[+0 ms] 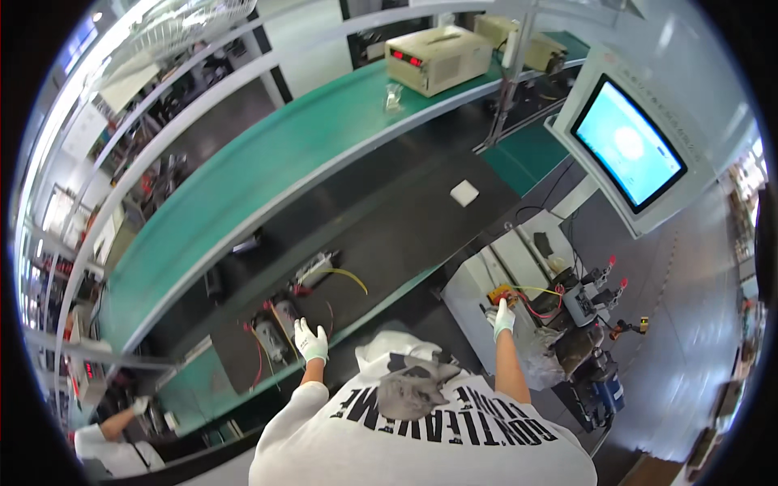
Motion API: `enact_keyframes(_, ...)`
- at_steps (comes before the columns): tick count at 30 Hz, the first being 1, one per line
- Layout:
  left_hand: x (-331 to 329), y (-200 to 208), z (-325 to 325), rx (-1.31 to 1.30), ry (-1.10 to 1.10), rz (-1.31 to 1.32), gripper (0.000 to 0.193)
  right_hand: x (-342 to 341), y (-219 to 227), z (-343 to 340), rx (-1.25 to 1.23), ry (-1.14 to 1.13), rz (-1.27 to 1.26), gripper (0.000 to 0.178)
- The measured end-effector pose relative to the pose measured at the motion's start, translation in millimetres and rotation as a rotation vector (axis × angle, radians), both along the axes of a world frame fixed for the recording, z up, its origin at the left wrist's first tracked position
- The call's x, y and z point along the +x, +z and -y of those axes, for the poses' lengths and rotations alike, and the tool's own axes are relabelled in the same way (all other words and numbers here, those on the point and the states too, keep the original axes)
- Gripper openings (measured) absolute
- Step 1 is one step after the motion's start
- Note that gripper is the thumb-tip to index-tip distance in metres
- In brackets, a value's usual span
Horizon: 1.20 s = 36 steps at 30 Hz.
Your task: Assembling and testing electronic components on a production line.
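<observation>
My left hand (311, 340), in a white glove, is over the edge of the dark bench mat with its fingers apart. Its fingertips are beside a dark cylindrical part (285, 314); a second grey cylindrical part (270, 340) with red and yellow wires lies further left. My right hand (502, 318), also gloved, is closed at a small yellow-orange part (502, 295) with red on it, above the light work surface. A yellow wire and red wires run from there to a grey fixture (579, 304). The fingers partly hide the yellow-orange part.
Another wired part (318, 269) and a white square piece (464, 193) lie on the dark mat (389, 227). A lit screen (630, 144) stands far right. Beige instrument box (440, 61) rests on the green shelf (267, 150). At lower left, a co-worker's arm (117, 423) shows.
</observation>
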<state>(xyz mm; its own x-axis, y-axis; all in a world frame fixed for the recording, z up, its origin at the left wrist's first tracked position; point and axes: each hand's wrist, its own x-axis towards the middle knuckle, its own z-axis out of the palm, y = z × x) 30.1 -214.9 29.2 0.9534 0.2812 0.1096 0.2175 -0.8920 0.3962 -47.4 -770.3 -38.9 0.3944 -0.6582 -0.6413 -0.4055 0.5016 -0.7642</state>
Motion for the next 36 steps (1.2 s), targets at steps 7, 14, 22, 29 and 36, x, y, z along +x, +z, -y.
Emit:
enact_keyframes(7,-60,-22,-40,0.119,0.189,-0.089,0.058,-1,9,-8,0.059,0.01,0.013,0.044)
enact_keyframes(14,61,-8,29,0.229,-0.062,0.009,0.055,2,15,-24,-0.022,0.06,-0.045,0.053)
enact_keyframes(22,277,-1,261,0.04,-0.751,0.125,0.055,6,40,-21,0.101,-0.07,-0.076,0.046)
enact_keyframes(29,376,-37,488,-0.087,-1.218,-0.022,0.056,12,42,-40,0.178,-0.316,-0.026,0.04)
enact_keyframes(36,402,-76,570,0.232,-1.347,-0.066,0.066,24,47,-53,0.129,-0.432,-0.08,0.039)
